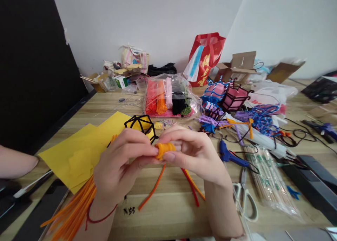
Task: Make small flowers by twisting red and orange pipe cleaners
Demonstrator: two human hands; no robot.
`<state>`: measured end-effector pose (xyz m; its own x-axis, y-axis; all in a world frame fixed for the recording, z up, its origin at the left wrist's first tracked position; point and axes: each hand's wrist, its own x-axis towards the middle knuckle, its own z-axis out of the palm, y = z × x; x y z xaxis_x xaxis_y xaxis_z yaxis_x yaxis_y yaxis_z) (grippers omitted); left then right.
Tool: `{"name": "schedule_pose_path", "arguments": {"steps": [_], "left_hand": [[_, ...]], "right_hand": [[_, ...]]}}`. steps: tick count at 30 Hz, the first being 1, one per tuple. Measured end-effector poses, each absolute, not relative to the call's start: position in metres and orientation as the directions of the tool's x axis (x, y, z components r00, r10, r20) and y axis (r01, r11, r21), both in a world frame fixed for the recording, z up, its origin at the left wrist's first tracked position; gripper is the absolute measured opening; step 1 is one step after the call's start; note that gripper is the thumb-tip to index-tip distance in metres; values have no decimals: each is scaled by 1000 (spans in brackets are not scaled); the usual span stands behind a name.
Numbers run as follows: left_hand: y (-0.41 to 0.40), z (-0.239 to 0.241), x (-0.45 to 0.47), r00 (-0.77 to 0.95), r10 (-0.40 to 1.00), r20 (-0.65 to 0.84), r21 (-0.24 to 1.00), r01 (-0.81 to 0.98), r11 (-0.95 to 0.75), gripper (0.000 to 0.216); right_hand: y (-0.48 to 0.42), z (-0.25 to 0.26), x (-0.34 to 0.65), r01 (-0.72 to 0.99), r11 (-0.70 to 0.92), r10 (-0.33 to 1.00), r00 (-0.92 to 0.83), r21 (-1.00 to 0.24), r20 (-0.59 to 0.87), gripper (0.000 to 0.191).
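- Head view: your left hand [119, 163] and right hand [201, 160] pinch one orange roll [164, 150] with their fingers, middle of the frame.
- The roll looks wound up; three loose strips [154, 187], lower middle, are not.
- One black frame [140, 119], left of middle, looks built.
- One pair of scissors [244, 190] lies lower right.

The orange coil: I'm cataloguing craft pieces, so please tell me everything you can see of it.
The orange coil is a small, yellow-orange roll with rounded ridges, like a fuzzy strand wound in rings; it looks soft, perhaps chenille. It lies roughly sideways, held up over the wooden table. The left hand has its fingertips at one end, while the right hand grips the other part, thumb in front. Fingers cover some of it, so any loose end cannot be made out.
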<state>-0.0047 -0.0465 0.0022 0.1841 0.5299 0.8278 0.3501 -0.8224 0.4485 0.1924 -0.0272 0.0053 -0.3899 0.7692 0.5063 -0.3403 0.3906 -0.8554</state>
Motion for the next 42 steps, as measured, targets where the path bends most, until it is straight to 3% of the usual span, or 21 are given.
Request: {"name": "schedule_pose_path", "arguments": {"steps": [5,11,15,21,27,34,38,42], "left_hand": [[-43,3,-6,245,387,889,270,403,-874,10],[-40,3,-4,258,368,893,168,567,-806,3],[-41,3,-4,288,346,893,125,581,-805,13],[-46,3,-5,279,393,876,145,624,-768,23],[-45,-3,-13,343,307,888,-3,671,-742,22],[-43,-6,-21,441,184,878,-163,637,-754,29],[-41,-2,-20,391,250,886,-58,627,-777,25],[-40,1,-13,310,273,911,46,580,-813,22]], "right_hand": [[-28,5,188,-477,257,758,-441,-841,481,22],[-31,4,182,-505,297,864,-219,-810,453,44],[-33,7,179,-477,392,873,-77,-787,481,43],[-37,7,180,-384,456,865,-22,-803,501,39],[-40,1,181,-200,593,787,-62,-780,614,42],[-41,4,183,-116,636,758,-90,-763,646,36],[-42,4,184,-174,605,764,-150,-777,628,33],[-42,5,181,-303,523,817,-89,-796,570,31]]}}
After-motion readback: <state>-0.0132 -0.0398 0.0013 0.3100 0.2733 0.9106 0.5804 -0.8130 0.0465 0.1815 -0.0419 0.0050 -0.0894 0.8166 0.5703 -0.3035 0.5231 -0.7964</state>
